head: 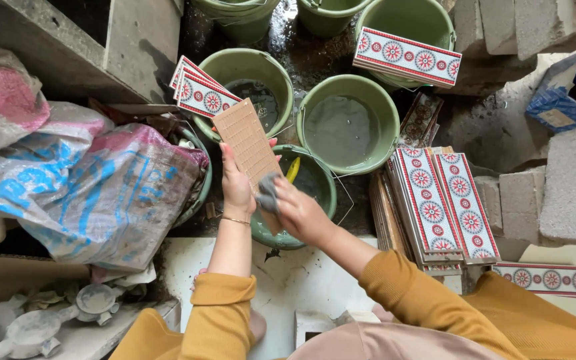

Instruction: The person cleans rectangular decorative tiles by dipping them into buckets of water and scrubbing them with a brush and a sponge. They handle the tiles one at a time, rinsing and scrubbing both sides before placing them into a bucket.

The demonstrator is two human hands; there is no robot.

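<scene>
1. Holding a tile [247, 139] by its lower edge, the left hand [237, 189] has its fingers closed around it; the ribbed tan back of the tile faces up and it leans toward 11 o'clock.
2. The right hand [298, 212] is curled shut on a grey cloth [268, 194], pressed against the tile's lower end just at 3 o'clock of the left hand.
3. Both hands hover above a green bucket [315, 183] at the middle of the view; something yellow [293, 169] sits in it, touching the tile's edge.
4. At 12 o'clock of the hands stand two more buckets with murky water, one [251, 70] on the left and one [348, 127] on the right.
5. Patterned red-and-white tiles [198, 92] lean on the rim of the left one.
6. At 1 o'clock, a stack of tiles [407, 57] lies across another bucket [411, 20].
7. At 3 o'clock, a larger pile [441, 203] of the same tiles lies face up, near grey blocks [571, 187].
8. At 9 o'clock lies a crumpled sack [95, 193] in blue, pink and white.
9. A single tile [541, 278] lies at 4 o'clock beside the yellow sleeve [408, 293].
</scene>
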